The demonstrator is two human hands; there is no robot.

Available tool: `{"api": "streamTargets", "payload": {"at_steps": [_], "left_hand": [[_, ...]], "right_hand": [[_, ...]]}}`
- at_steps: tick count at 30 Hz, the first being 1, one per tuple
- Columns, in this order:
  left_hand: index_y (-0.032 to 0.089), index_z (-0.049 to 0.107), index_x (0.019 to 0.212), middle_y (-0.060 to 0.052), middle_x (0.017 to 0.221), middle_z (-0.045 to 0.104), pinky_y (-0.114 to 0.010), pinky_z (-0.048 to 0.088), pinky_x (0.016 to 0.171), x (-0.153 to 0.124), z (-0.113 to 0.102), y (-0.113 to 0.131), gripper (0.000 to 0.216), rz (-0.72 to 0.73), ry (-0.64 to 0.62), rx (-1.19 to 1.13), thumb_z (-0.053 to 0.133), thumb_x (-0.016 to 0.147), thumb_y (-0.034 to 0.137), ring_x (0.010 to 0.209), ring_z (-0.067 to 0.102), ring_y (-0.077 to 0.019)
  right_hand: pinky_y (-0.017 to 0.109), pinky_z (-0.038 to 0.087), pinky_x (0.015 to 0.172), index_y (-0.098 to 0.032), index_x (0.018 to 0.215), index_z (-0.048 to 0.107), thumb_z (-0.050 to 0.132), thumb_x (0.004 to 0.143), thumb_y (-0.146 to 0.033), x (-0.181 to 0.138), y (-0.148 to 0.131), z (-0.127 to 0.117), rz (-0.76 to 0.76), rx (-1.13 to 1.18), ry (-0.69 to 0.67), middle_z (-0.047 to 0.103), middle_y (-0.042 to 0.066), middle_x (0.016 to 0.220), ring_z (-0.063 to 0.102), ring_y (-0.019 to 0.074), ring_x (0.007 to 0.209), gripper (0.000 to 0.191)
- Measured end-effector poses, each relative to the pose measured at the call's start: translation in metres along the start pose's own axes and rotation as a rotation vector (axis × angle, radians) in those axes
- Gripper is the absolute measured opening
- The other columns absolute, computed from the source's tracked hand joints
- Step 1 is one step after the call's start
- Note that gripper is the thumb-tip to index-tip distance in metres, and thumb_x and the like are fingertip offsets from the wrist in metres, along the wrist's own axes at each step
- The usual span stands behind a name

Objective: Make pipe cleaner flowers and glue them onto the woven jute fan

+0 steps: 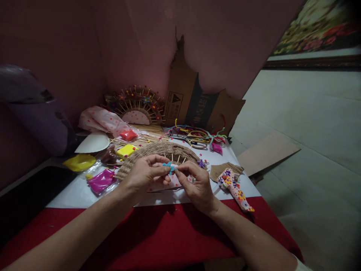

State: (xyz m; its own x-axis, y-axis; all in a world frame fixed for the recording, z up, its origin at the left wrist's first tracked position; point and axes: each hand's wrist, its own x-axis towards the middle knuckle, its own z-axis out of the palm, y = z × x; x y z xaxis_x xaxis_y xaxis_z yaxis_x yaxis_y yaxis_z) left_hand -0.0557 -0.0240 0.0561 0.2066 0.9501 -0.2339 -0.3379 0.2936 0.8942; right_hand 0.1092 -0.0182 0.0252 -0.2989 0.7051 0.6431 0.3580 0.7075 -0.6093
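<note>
A small blue flower point(170, 167), apparently soft clay, is held up in front of me between both hands. My left hand point(143, 173) pinches it from the left with thumb and fingers. The thumb and forefinger of my right hand point(199, 186) are closed at its right edge. Right behind the hands lies a half-round piece wrapped in brown cord point(141, 151), with thin sticks and pink dotted fabric inside its arc, partly hidden by my hands. A purple flower point(201, 163) sits at its right end.
Magenta point(101, 181), yellow point(126, 151) and red clay packets point(128, 135) lie leftward. Behind are scissors point(194, 140), coloured yarn point(217, 134), a decorated fan-shaped piece point(135, 103) and torn cardboard point(183, 94). A flowered wrapped object point(235, 188) rests near the table's right edge.
</note>
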Motion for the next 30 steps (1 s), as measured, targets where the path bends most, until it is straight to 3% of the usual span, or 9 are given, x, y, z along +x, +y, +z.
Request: {"api": "streamTargets", "payload": {"at_steps": [11, 18, 30], "left_hand": [[0.015, 0.052, 0.078, 0.001, 0.05, 0.061, -0.021, 0.044, 0.045, -0.0017, 0.003, 0.0004, 0.026, 0.094, 0.025, 0.168, 0.073, 0.061, 0.018, 0.043, 0.056, -0.0113], [0.014, 0.053, 0.075, 0.0, 0.048, 0.061, -0.02, 0.041, 0.043, -0.0025, 0.0033, 0.0, 0.018, 0.102, 0.019, 0.176, 0.068, 0.065, 0.017, 0.042, 0.055, -0.0106], [0.014, 0.051, 0.082, 0.001, 0.052, 0.06, -0.023, 0.043, 0.045, -0.003, 0.0044, 0.0015, 0.026, 0.13, 0.017, 0.172, 0.069, 0.064, 0.019, 0.044, 0.056, -0.0115]], "right_hand": [[0.025, 0.039, 0.057, -0.018, 0.085, 0.057, 0.052, 0.083, -0.015, -0.0007, -0.0032, -0.0013, -0.112, -0.063, -0.032, 0.052, 0.001, 0.069, 0.046, 0.0115, 0.061, 0.006], [0.027, 0.04, 0.058, -0.019, 0.088, 0.058, 0.052, 0.083, -0.015, -0.0007, 0.0008, -0.0029, -0.109, -0.085, -0.041, 0.051, 0.001, 0.069, 0.046, 0.0124, 0.062, 0.009], [0.027, 0.04, 0.058, -0.019, 0.088, 0.058, 0.053, 0.083, -0.016, -0.0007, 0.0011, -0.0028, -0.111, -0.089, -0.055, 0.053, 0.001, 0.07, 0.046, 0.0126, 0.063, 0.008]]}}
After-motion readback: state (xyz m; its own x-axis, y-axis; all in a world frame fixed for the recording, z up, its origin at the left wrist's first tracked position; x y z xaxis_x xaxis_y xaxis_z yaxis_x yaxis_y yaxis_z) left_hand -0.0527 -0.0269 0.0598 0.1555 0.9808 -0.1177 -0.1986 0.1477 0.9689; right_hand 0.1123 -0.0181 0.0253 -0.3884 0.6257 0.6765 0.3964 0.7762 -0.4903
